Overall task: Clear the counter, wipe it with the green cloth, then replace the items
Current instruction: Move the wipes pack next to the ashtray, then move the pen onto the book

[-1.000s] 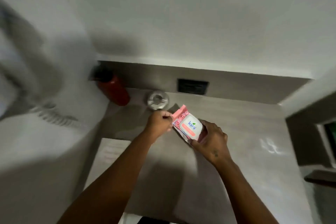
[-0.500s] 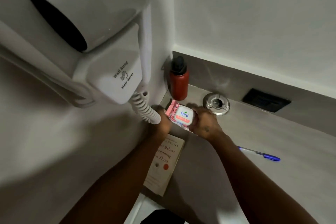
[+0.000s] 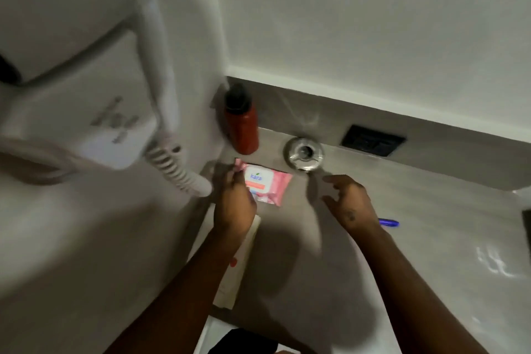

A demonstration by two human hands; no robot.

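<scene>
A pink pack of wet wipes (image 3: 267,184) lies flat on the grey counter (image 3: 330,267) near the left wall. My left hand (image 3: 234,204) rests over its left end, fingertips pinching the pack's corner. My right hand (image 3: 349,202) hovers to the right of the pack, fingers spread, holding nothing. A red bottle (image 3: 242,126) with a black cap stands in the back left corner. A round metal ashtray (image 3: 304,152) sits behind the pack. A book (image 3: 238,264) lies along the left wall, mostly under my left forearm. A blue pen (image 3: 388,222) pokes out behind my right wrist.
A white wall-mounted hair dryer (image 3: 94,89) with a coiled cord (image 3: 179,175) hangs close at the left, over the counter's left edge. A black socket plate (image 3: 372,140) sits in the grey backsplash. The counter's front edge runs below my arms.
The pack has gone from both hands down onto the counter beside the bottle and ashtray. My right hand has let go and pulled away to the right; my left hand stays at the pack's corner.
</scene>
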